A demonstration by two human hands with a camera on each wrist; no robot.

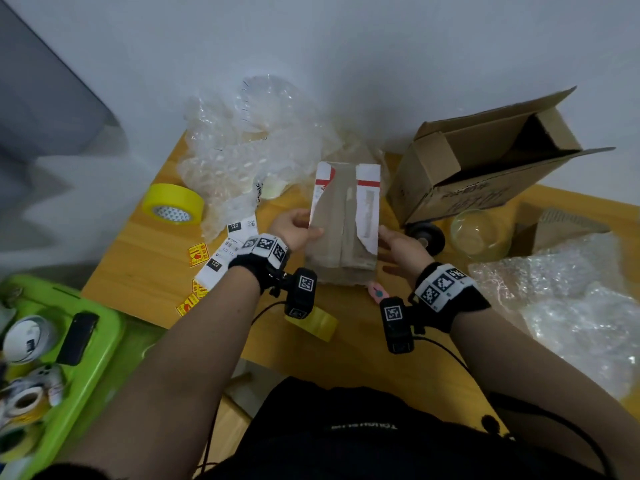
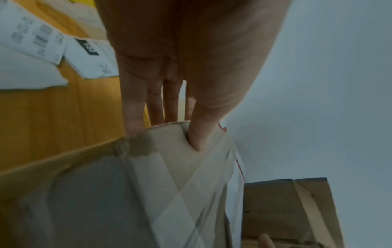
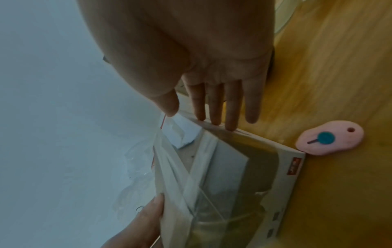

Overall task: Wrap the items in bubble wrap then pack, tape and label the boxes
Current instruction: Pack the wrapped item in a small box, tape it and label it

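Holding a small taped cardboard box (image 1: 343,223) up on end between both hands, near the middle of the desk (image 1: 145,271). Its long axis is running near-to-far, with the far end tipped up and the near end resting on or just above the wood; can't tell which. The left hand (image 1: 298,230) is sitting on the box's left edge and the right hand (image 1: 398,247) on its right edge, so each one is about equally close, one per side.

Grip-wise, the left hand is pinching the edge: the thumb (image 2: 199,134) is pressing on the taped top face while the fingers (image 2: 133,107) are going down behind the side. The right hand is more spread, its fingers (image 3: 231,110) pretty straight with the tips touching the box's edge, steadying rather than clamping.

My guess is the box is already sealed and is being turned over for checking or labelling. The shipping labels (image 1: 239,237) are lying just left of the left wrist, so that hand is nearer to them. The yellow tape roll (image 1: 173,204) is further left, and the big open carton (image 1: 485,168) is sitting to the far right.
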